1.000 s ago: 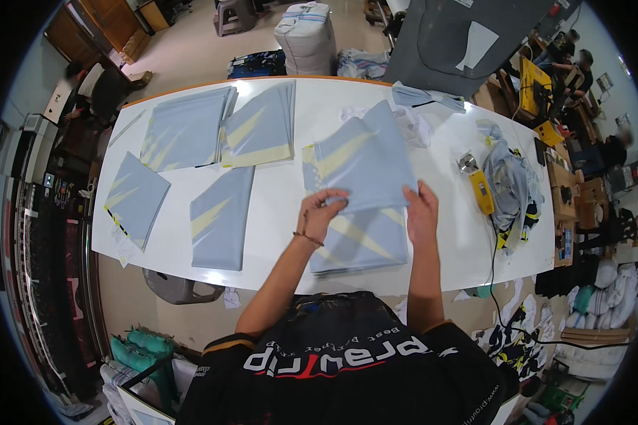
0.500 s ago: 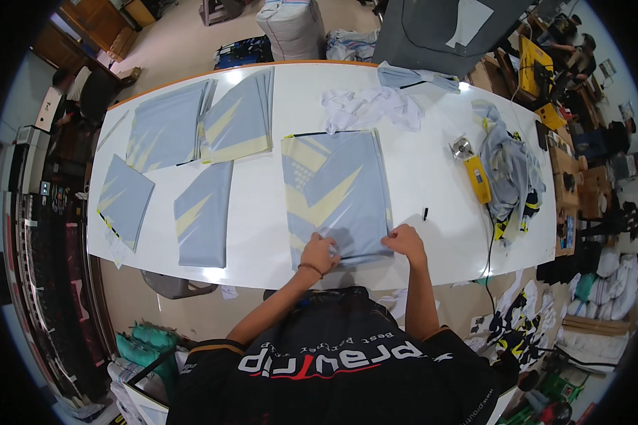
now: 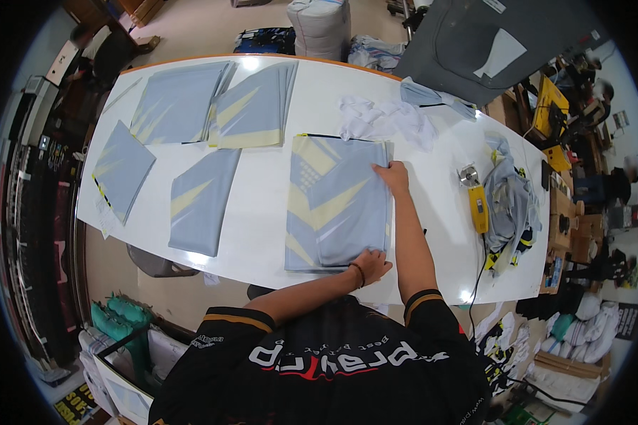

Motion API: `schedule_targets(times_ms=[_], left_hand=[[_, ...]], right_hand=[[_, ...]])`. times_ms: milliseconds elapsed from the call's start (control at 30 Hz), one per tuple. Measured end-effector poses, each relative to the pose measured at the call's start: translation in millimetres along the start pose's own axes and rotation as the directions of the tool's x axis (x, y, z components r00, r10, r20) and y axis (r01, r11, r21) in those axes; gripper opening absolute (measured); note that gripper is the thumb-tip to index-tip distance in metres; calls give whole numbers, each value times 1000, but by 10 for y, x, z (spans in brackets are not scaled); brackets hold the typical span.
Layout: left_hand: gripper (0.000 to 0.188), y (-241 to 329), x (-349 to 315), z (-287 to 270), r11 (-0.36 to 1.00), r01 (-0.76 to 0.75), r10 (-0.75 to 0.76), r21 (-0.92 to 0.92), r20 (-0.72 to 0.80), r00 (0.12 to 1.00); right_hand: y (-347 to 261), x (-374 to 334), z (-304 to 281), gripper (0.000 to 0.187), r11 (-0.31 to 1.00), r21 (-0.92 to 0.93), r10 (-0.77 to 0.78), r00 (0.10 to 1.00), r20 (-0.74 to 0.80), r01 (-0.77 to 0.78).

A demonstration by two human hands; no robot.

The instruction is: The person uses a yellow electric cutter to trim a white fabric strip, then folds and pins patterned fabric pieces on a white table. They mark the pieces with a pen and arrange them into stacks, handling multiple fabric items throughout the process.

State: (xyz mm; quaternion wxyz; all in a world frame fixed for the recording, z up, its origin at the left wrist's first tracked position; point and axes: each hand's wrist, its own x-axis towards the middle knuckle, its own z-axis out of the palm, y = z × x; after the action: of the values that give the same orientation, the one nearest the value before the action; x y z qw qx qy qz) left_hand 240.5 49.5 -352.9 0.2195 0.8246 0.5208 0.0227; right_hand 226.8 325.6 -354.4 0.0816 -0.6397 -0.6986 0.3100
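Note:
In front of me on the white table lies a flat stack of grey-blue fabric panels (image 3: 342, 212) with pale yellow zigzag shapes. My right hand (image 3: 392, 177) is at the stack's upper right edge, its thumb and fingers closed on the border of the top panel. At the near right corner, my left hand (image 3: 372, 268), with a dark band at its wrist, has its fingers curled down on the fabric. The left fingertips are partly hidden, and the right forearm runs along the stack's right side.
More folded grey-blue panels (image 3: 203, 202) lie to the left. White crumpled cloth (image 3: 390, 120) sits beyond the stack. On the right are a yellow corded rotary cutter (image 3: 479, 209) and a tangled heap of fabric scraps (image 3: 510, 188). A grey bin-like block (image 3: 489, 42) stands behind the table.
My right hand has moved away from me up the stack's right edge. My left hand has shifted right to the near right corner. The view has turned slightly.

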Motion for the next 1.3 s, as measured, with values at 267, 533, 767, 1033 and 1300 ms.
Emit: schedule_targets(times_ms=[267,533,767,1033,1300], left_hand=[[22,-65,-454,-109,993,-78,31,-84,-458,888],[21,-181,-1439,-359,772,21,-448,-635,-521,726],[22,-440,-2097,-198,526,228,-802,-820,-388,454],[46,-528,-2187,-143,727,488,-687,-484,-527,500],[38,-240,-1269,-172,876,473,-481,-96,-250,840]], right_hand=[[-64,-186,-322,33,882,460,1,977,215,-102],[-973,-409,-148,22,830,545,-222,967,122,122],[-1619,-376,874,26,907,405,-199,964,174,114],[-1379,-696,860,58,974,-115,-222,902,-371,193],[-867,-352,756,49,990,142,-14,1000,27,10]])
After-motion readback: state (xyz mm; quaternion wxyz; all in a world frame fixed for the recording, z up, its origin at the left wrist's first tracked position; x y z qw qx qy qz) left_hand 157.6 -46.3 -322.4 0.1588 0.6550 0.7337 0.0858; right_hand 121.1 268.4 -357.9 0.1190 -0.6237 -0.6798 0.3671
